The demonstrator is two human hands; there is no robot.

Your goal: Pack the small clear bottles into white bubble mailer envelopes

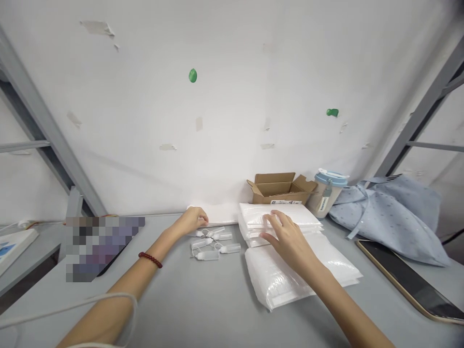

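My left hand (193, 220) is at the back of the table, fingers curled together against the left end of a flat white thing (223, 215) by the wall. What lies between the fingertips is hidden. Just in front of it lie several small clear squeeze bottles (209, 255) with thin looped straps. My right hand (286, 238) is over a stack of white bubble-wrap bags (253, 212), fingers spread and the fingertips at the upper stack. More of these bags (279, 282) lie lower and nearer to me, under the right wrist.
Behind the bags stands an open cardboard box (277, 188), with a blue-lidded cup (328, 193) beside it. A light blue cloth bag (391, 217) and a phone (409, 280) lie at right. A blurred-out object (105, 246) is at left. A white cable (72, 305) crosses my left forearm.
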